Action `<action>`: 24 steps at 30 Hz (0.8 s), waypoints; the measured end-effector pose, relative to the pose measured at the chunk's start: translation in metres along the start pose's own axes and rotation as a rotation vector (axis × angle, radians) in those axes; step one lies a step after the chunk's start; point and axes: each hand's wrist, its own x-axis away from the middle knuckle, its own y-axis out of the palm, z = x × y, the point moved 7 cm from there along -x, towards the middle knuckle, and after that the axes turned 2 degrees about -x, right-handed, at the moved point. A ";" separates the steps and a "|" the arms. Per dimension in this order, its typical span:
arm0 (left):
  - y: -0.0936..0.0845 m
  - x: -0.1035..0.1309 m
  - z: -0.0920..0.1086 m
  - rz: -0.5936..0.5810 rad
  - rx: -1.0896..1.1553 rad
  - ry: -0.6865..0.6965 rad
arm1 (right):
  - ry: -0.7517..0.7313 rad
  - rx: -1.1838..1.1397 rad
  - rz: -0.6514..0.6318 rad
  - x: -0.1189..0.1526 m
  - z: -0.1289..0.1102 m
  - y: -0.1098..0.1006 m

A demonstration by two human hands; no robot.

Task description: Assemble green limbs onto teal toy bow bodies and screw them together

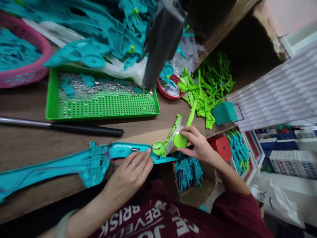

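Note:
A long turquoise plastic half-shell (56, 165), hollow side up with thin wires and a small spring in it, lies along the table's near edge. My left hand (132, 168) is closed at the shell's right part, fingertips pressed together beside a lime-green round piece (158, 148). Whether those fingertips also pinch something small is hidden. My right hand (198, 145) grips a lime-green disc (180, 141) between thumb and fingers. A clear plastic piece (170, 143) and a lime-green arm (175, 127) stand tilted between the two round pieces.
Behind lie a green perforated tray (109, 115) of small metal parts, a black-handled metal rod (86, 128), a red basket (170, 97), a pink basket (46, 49) and a lime-green parts pile (210, 86). A dark grey tool body (163, 43) hangs above. Below right is a box of turquoise parts (189, 172).

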 end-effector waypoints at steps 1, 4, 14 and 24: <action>-0.001 0.000 0.000 -0.004 0.005 0.003 | -0.014 0.007 -0.035 -0.004 -0.012 0.006; -0.001 0.001 0.000 -0.015 0.033 0.002 | -0.014 0.049 -0.174 -0.018 -0.028 0.033; 0.002 0.004 -0.002 -0.029 0.071 -0.017 | 0.037 0.083 -0.177 -0.021 -0.018 0.065; 0.006 0.008 -0.001 -0.063 0.078 0.003 | 0.064 0.072 -0.168 -0.016 -0.018 0.075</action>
